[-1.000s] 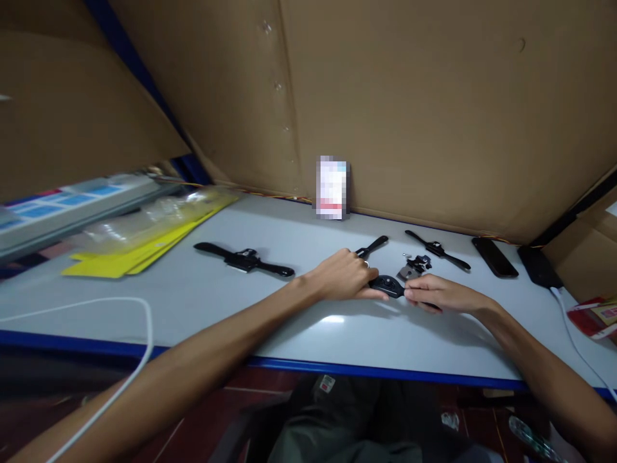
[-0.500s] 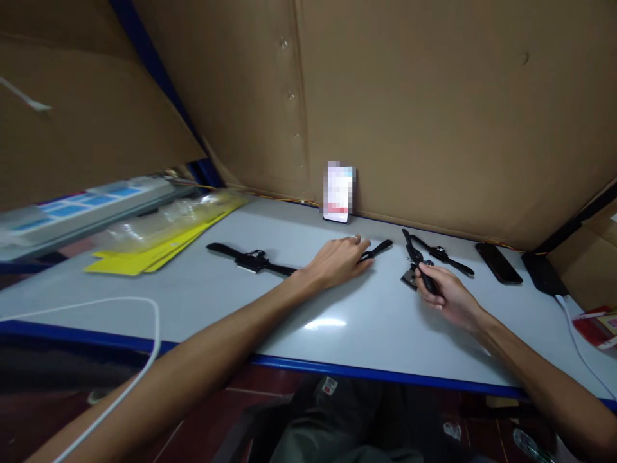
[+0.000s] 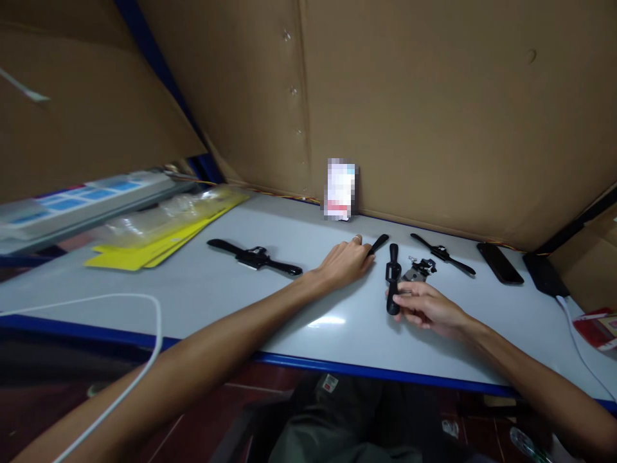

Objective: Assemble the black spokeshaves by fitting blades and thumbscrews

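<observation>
Black tool (image 3: pixel 393 281), in the head view, sits pinched by its near handle (image 3: pixel 392 309) in the right hand (image 3: pixel 429 305); a careless sideways swing could scatter the loose parts (image 3: pixel 424 266) beside it. Left hand (image 3: pixel 346 260) covers another tool (image 3: pixel 380 244); its grip I can't tell.

– Can we read any words or numbers on the upright, rectangular, white-and-red panel (image 3: pixel 341 190)?
– No, we see only coarse blocks. On the small white-and-red tag (image 3: pixel 330 384) on the dark green cloth garment (image 3: pixel 322 431), we make out nothing legible.
</observation>
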The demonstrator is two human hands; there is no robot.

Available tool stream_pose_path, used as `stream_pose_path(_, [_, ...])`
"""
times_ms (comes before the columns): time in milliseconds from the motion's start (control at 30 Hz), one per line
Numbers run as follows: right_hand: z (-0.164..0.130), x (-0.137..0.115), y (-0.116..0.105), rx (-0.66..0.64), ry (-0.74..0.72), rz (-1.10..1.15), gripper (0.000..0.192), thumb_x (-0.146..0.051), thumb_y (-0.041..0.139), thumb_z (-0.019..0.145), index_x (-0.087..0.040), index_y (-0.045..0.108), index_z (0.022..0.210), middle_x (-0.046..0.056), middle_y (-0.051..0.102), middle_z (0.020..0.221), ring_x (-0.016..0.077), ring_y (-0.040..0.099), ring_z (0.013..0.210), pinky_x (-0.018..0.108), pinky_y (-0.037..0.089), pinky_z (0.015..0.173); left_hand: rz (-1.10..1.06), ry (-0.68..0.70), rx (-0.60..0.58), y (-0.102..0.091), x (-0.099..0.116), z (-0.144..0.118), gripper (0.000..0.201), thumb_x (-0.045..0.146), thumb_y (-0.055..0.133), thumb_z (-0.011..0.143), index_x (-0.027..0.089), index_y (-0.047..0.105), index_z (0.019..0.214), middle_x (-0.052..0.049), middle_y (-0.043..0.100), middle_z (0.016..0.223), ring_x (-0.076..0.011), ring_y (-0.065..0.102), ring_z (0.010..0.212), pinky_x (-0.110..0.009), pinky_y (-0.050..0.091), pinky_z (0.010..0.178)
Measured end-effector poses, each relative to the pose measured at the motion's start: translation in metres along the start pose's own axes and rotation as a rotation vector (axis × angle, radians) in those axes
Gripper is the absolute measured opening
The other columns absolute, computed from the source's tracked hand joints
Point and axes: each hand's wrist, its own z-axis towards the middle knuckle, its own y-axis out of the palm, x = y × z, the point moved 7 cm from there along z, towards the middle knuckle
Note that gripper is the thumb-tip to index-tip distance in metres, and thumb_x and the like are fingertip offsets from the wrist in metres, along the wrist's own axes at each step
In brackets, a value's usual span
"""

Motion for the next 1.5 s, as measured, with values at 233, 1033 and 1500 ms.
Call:
stream_pose_path(233, [0.0,-0.005,-0.008,0.053,-0.022,-0.131,0.05,-0.031,0.068,0.082,-0.016,0.053,0.128,0.005,0.072,0.087,0.0099,0.05,0.049,0.022,0.032,0.037,-0.086,0.053,0.066,0.001,0.011,-0.002,0.039,0.034,0.039,0.104,0.015,0.069,0.117,-0.016,0.063,0.111,-0.0274,0.065,0.096,-0.041,0.05,0.086])
stream_pose_path(1033, [-0.002,-0.008,0.008,-0.045,-0.242,-0.493,0.024,-0.034,0.06,0.093,-0.019,0.062,0.112,-0.002,0.064,0.073,0.0092,0.048,0.049,0.024,0.04,0.049,-0.109,0.157,-0.032,0.036,-0.032,0.042,0.053,0.027,0.03,0.104,0.015,0.036,0.155,-0.017,0.03,0.166,-0.0282,0.027,0.155,-0.046,0.029,0.123])
stream_pose_path(1500, [0.0,-0.008,-0.003,0.046,-0.266,-0.491,0.028,-0.045,0.057,0.094,-0.019,0.067,0.097,-0.002,0.061,0.066,0.0096,0.046,0.044,0.023,0.034,0.043,-0.026,0.072,0.124,-0.014,-0.043,0.013,0.053,0.032,0.038,0.104,0.017,0.038,0.155,-0.014,0.04,0.162,-0.0254,0.039,0.148,-0.039,0.034,0.12])
